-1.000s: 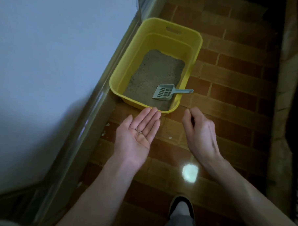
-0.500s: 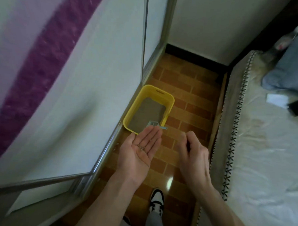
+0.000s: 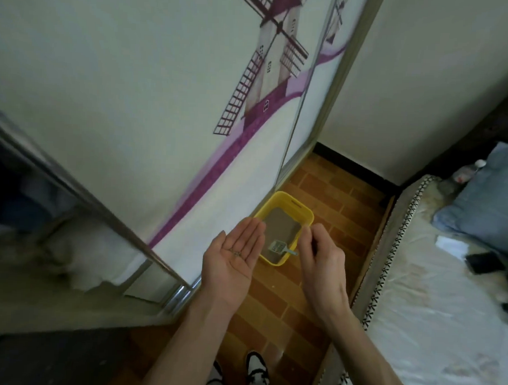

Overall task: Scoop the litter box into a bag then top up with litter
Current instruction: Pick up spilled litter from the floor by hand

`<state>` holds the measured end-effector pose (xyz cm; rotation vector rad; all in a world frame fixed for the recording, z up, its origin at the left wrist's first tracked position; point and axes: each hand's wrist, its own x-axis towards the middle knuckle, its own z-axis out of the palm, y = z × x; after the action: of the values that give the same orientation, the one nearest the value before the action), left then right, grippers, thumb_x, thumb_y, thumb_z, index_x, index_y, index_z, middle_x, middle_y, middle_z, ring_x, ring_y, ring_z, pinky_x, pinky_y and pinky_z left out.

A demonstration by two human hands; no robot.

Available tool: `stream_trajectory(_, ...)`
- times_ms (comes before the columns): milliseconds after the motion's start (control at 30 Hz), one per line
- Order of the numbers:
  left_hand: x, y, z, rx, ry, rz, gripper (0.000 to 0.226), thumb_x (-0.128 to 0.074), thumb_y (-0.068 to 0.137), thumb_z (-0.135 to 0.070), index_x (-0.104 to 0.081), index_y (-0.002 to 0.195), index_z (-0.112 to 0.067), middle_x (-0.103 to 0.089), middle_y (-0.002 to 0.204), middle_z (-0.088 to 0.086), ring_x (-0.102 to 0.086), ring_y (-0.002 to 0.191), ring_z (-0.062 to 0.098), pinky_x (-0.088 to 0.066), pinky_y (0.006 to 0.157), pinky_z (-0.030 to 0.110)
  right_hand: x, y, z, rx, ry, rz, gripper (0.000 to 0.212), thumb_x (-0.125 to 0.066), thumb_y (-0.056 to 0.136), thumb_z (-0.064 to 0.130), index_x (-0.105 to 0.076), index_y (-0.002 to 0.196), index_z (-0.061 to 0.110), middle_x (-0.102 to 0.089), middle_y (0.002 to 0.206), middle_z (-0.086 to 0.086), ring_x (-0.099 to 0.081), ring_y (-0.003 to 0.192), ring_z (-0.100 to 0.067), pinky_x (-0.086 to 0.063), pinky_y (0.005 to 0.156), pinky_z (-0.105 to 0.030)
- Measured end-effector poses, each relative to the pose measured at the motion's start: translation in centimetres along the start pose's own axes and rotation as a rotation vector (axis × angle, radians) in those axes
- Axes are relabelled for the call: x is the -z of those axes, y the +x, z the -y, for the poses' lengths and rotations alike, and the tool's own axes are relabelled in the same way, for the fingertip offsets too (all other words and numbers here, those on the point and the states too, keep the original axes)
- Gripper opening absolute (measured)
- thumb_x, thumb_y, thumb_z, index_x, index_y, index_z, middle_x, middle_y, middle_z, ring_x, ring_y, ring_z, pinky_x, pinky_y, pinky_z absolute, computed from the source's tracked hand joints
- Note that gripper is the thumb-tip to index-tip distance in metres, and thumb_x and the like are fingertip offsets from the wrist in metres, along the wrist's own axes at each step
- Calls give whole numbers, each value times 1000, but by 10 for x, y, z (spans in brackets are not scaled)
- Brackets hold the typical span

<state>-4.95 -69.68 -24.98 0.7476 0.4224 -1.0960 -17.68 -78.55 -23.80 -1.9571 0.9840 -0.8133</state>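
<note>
Head view, left to right: I see the left hand (image 3: 234, 255) flat, palm up, carrying dark grains (image 3: 236, 253); beyond it the yellow litter box (image 3: 304, 215) with its scoop (image 3: 278, 247) on the floor; the right hand (image 3: 321, 260) loosely curled, contents unclear.

A wardrobe (image 3: 134, 99) with sliding doors fills the left side, its pale panel printed with a purple windmill (image 3: 270, 68) and a purple band sweeping down to the floor. The near door stands open on a dark inside. The floor (image 3: 343, 196) is brown brick-pattern tile, running narrow to a white wall (image 3: 426, 83) with a black skirting. A bed (image 3: 446, 302) lies along the right, with a blue pillow (image 3: 488, 202) at its far end
</note>
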Motion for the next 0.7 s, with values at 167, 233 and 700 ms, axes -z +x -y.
stream_trajectory(167,20,-47,-21,-161,-123,-36,53,-24,111,-35,-62,129,-2,-70,129,18,-69,118,32,-52,106,43,-13,-15,32,117,27,133,35,-39,104,39,-48,79,16,-45,64,6,-40,53,-11,-34,48,-31)
stream_trajectory(233,32,-65,-26,-225,-176,-64,54,-24,112,-35,-62,130,-2,-70,129,17,-69,117,30,-53,101,43,-21,-22,43,160,50,210,33,-41,105,34,-48,80,14,-46,63,2,-43,53,-19,-36,50,-40)
stream_trajectory(700,153,-200,-64,-670,-668,-217,53,-28,110,-31,-68,124,1,-70,127,20,-73,108,30,-60,90,41,-114,-110,141,330,208,751,27,-43,108,25,-49,82,21,-51,64,3,-47,53,-13,-36,50,-30)
